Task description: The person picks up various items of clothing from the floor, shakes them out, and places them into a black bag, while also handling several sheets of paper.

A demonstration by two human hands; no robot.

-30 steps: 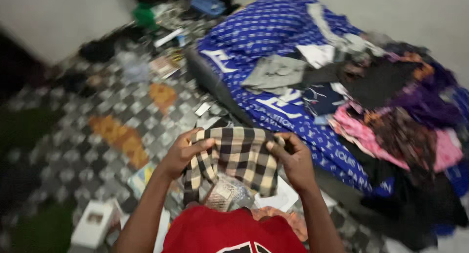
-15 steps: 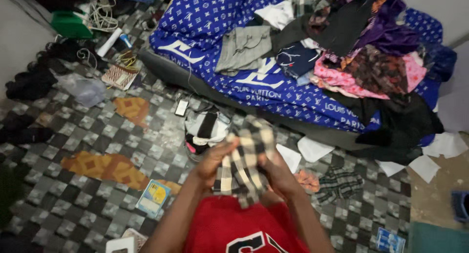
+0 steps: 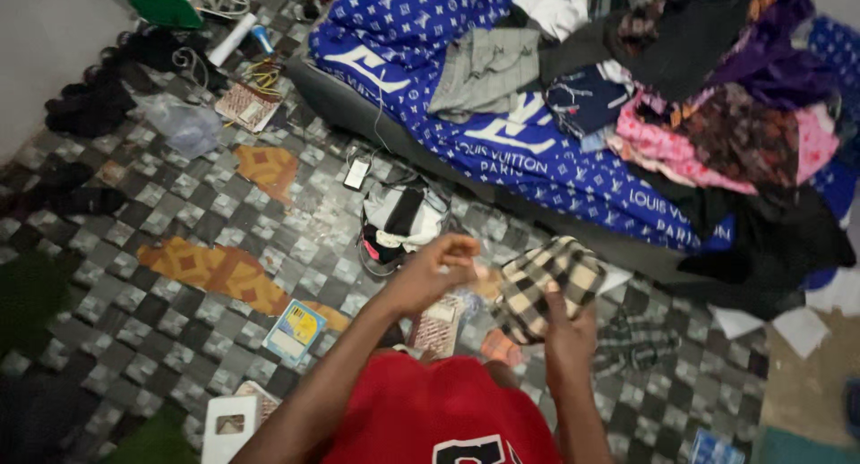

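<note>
My right hand (image 3: 566, 325) grips a folded beige-and-black checked cloth (image 3: 548, 280) and holds it above the floor, right of centre. To its left my left hand (image 3: 439, 269) is raised beside the cloth with its fingers curled and nothing in them. Below both hands shows my red shirt (image 3: 439, 415). A patterned packet (image 3: 437, 325) lies on the floor under my left wrist.
A mattress with a blue patterned sheet (image 3: 421, 43) carries a pile of mixed clothes (image 3: 708, 115) at the upper right. The checkered floor (image 3: 179, 213) is strewn with a bag (image 3: 401, 224), a phone (image 3: 356, 173), a small box (image 3: 294, 330), papers (image 3: 799, 330) and dark clothes (image 3: 90, 106).
Both hands held the checked cloth bunched between them; now only my right hand keeps it, folded smaller and shifted right. My left hand has let go. The view panned slightly.
</note>
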